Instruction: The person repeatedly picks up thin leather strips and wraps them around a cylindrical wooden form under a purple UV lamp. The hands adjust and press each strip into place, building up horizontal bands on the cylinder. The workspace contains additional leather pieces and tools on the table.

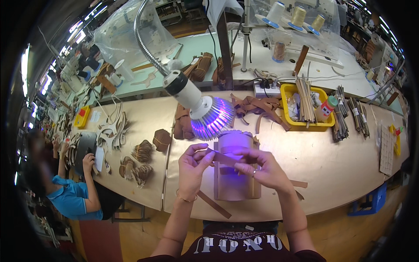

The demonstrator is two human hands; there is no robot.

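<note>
Between my two hands a short brown leather strip is stretched, lit purple by the lamp above. My left hand pinches its left end between thumb and fingers. The right end is pinched by my right hand, which wears a ring. Under the strip stands a tan rounded block or form, partly hidden by my hands. A lamp with a ribbed head and glowing violet light hangs just above it on a flexible metal neck. One loose brown strip lies by my left wrist, another right of the form.
Bundled brown leather pieces lie to the left, loose straps behind the form. A yellow basket holds sticks and a green-capped bottle. Thread cones stand at the back. A co-worker in a blue shirt sits at the left.
</note>
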